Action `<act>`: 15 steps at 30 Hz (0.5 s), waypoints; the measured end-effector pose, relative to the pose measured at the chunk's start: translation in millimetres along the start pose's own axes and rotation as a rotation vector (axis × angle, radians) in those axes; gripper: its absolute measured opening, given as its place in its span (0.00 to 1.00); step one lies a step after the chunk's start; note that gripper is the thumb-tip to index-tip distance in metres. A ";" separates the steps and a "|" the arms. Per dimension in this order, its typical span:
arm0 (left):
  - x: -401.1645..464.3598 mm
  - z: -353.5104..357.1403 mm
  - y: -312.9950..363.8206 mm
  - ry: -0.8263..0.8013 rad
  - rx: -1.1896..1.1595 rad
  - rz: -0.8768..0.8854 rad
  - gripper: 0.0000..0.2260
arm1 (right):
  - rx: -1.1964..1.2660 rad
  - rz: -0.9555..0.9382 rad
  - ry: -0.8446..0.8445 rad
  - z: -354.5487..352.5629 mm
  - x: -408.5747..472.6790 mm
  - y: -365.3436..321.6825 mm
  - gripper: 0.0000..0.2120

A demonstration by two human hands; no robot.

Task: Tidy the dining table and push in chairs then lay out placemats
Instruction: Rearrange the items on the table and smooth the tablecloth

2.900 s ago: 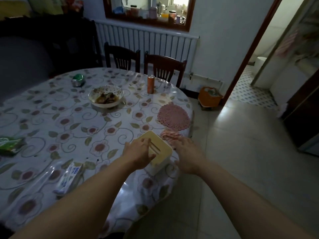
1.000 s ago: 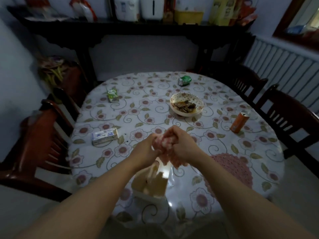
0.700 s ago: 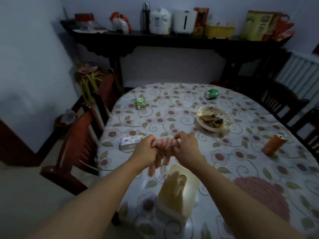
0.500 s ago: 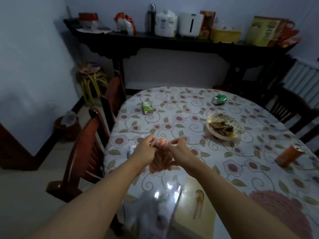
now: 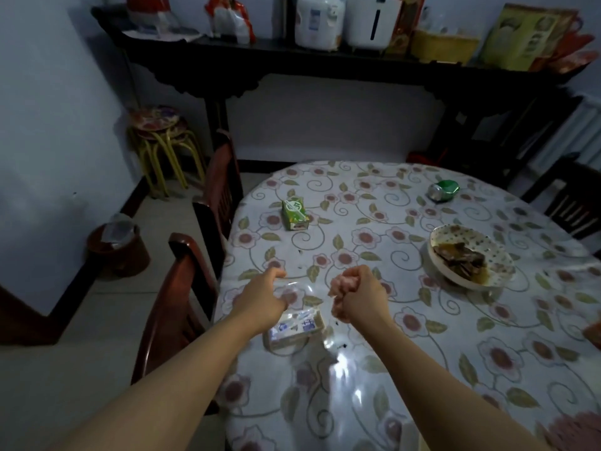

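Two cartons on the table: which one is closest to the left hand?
The white-and-blue carton, partly under the left hand. The green carton lies farther up the table.

pink placemat (image 5: 338, 286): bunched up, clutched in right hand (image 5: 359, 299), above tabletop near left edge | second pink placemat (image 5: 579, 429): flat at near right edge, partly cropped

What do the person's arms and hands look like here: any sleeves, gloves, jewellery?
Both forearms are bare to the frame edge, with no sleeves showing. The left hand and right hand wear no gloves; no watch, bracelet or ring is visible.
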State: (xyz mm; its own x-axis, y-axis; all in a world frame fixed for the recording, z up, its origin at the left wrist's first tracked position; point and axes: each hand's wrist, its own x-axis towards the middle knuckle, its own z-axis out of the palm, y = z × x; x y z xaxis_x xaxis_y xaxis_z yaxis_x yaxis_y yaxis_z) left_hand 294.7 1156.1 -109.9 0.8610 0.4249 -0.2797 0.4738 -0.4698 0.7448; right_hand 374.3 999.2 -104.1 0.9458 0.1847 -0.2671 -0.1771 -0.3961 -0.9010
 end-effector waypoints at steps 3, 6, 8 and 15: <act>36.9 3.6 6.7 -0.017 0.032 0.032 0.25 | -0.170 -0.129 0.084 9.3 41.8 -3.1 0.18; 76.8 4.6 10.8 -0.012 0.093 0.047 0.25 | -0.359 -0.241 0.132 12.9 86.5 -7.4 0.17; 108.9 7.4 7.4 -0.015 0.115 0.025 0.25 | -0.428 -0.296 0.147 15.7 121.2 -4.9 0.17; 204.0 31.1 -26.1 -0.057 0.232 -0.074 0.25 | -0.717 -0.218 0.032 51.0 218.8 47.1 0.24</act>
State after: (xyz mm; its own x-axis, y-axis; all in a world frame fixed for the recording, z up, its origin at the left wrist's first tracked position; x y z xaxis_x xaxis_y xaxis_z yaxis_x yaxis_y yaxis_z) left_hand 463.7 1231.0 -205.3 0.8281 0.4239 -0.3668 0.5603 -0.6067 0.5639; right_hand 559.0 1066.9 -222.4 0.9486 0.3041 -0.0882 0.2256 -0.8446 -0.4856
